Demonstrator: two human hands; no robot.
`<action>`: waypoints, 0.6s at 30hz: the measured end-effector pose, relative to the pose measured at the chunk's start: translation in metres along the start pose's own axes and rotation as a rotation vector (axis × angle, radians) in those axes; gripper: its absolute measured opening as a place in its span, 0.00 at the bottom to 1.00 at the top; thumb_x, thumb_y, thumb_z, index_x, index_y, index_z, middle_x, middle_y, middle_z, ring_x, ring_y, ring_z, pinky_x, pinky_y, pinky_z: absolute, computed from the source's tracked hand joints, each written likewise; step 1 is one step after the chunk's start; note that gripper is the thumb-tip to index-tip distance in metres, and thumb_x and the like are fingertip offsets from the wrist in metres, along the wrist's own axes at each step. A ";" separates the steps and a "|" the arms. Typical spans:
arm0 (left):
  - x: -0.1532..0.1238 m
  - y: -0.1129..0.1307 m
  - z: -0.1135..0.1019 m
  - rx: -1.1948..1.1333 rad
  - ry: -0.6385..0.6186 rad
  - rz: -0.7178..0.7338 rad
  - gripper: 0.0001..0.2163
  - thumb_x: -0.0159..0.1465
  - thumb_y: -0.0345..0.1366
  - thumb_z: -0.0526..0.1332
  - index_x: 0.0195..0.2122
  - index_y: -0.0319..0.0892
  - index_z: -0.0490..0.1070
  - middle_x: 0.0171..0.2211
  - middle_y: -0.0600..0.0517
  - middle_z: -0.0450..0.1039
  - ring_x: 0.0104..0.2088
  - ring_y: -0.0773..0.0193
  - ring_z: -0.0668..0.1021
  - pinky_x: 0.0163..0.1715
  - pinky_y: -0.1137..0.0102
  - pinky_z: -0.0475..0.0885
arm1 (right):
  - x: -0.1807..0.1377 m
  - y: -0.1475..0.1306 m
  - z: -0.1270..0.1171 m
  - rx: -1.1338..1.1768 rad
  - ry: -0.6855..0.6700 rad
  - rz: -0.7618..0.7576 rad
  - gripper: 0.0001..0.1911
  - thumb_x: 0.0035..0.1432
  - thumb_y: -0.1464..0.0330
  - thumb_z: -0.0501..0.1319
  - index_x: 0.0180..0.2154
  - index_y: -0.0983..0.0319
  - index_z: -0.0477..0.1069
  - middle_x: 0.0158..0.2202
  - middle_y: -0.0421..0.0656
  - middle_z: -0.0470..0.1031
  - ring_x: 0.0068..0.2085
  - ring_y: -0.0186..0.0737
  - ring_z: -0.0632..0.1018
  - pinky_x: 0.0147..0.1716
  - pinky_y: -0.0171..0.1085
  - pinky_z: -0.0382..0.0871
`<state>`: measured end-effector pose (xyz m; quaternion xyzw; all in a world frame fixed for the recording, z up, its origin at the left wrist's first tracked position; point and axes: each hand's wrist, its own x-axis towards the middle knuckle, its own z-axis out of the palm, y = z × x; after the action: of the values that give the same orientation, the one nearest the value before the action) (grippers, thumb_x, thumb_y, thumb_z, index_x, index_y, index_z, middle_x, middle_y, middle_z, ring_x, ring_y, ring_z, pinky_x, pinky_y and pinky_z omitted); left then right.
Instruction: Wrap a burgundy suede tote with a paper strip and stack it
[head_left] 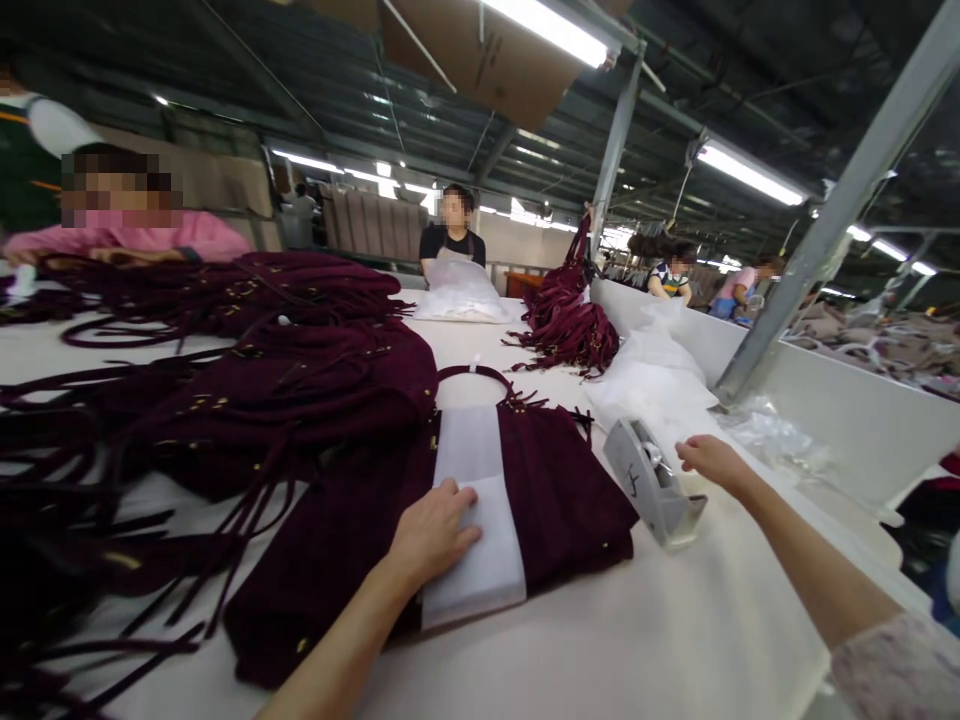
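A burgundy suede-like handbag (566, 490) lies flat before me, its looped handle (474, 372) pointing away. Around its middle runs a band of white paper (469, 440). My left hand (442, 530) rests on this paper, fingers apart and pressing down lightly. To the right of the bag stands a grey tape dispenser (637, 485). Just beyond its right side is my right hand (709, 460), closed with the fingers curled together. Whatever it pinches, if anything, is too small to make out.
More burgundy bags with straps (322, 390) are heaped at left. Another strap pile (574, 320) and white sheets (652, 365) lie at the far right. A clear plastic stack (459, 290) sits by a person across the table. A metal post (810, 250) rises at right.
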<state>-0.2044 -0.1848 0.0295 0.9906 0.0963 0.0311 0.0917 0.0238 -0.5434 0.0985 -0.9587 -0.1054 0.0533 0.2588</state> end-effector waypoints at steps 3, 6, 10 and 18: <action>0.002 -0.001 0.000 -0.023 0.000 0.000 0.14 0.59 0.42 0.57 0.46 0.47 0.69 0.42 0.49 0.69 0.45 0.56 0.74 0.43 0.65 0.68 | 0.000 0.015 0.011 0.127 -0.121 0.122 0.21 0.62 0.62 0.50 0.24 0.67 0.71 0.24 0.48 0.76 0.20 0.30 0.66 0.20 0.31 0.54; 0.002 0.000 -0.001 -0.018 -0.005 -0.007 0.15 0.59 0.43 0.57 0.46 0.48 0.70 0.43 0.49 0.69 0.45 0.56 0.74 0.43 0.64 0.68 | 0.002 0.014 0.020 0.238 -0.194 0.175 0.17 0.58 0.62 0.55 0.24 0.67 0.70 0.21 0.44 0.74 0.16 0.26 0.59 0.16 0.30 0.48; 0.001 0.005 -0.003 0.015 -0.006 -0.024 0.14 0.59 0.42 0.58 0.46 0.47 0.71 0.44 0.48 0.69 0.44 0.56 0.75 0.42 0.64 0.69 | -0.001 0.019 0.005 0.305 -0.211 0.195 0.10 0.49 0.68 0.60 0.20 0.67 0.69 0.13 0.37 0.63 0.15 0.25 0.55 0.15 0.29 0.43; 0.009 0.013 -0.012 0.083 -0.074 -0.045 0.15 0.58 0.43 0.58 0.46 0.46 0.71 0.45 0.46 0.69 0.43 0.53 0.76 0.39 0.64 0.69 | -0.019 0.042 -0.007 0.508 -0.190 0.266 0.11 0.53 0.65 0.61 0.27 0.68 0.70 0.22 0.43 0.73 0.17 0.24 0.60 0.14 0.28 0.47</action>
<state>-0.1938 -0.1938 0.0440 0.9916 0.1163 -0.0119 0.0548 0.0134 -0.5863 0.0844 -0.8593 0.0140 0.2009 0.4702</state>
